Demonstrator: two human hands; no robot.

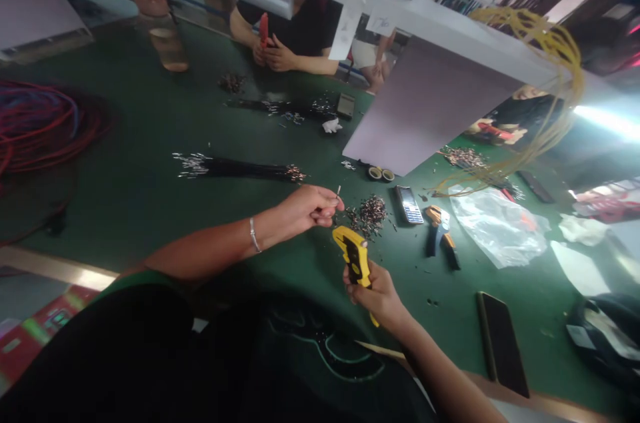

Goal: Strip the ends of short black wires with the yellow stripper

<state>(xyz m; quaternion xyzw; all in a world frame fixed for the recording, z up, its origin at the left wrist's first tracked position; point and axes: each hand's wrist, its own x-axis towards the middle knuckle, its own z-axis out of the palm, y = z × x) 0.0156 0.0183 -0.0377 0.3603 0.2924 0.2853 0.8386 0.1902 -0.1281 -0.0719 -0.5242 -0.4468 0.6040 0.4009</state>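
My left hand is closed in a pinch, with a small metal-tipped terminal standing up between thumb and forefinger. My right hand is wrapped around a yellow and black crimping tool, its head pointing up and toward the left hand. Just beyond the tool lies a loose pile of small terminals. To the left, a bundle of black wires lies across the green table, bare silvery ends at one side and copper-coloured ones at the other.
A keypad phone, orange-and-blue pliers, a clear plastic bag and a dark smartphone lie to the right. Red cable coils are at left. Across the table, a co-worker's hands hold a red tool. A grey divider stands ahead.
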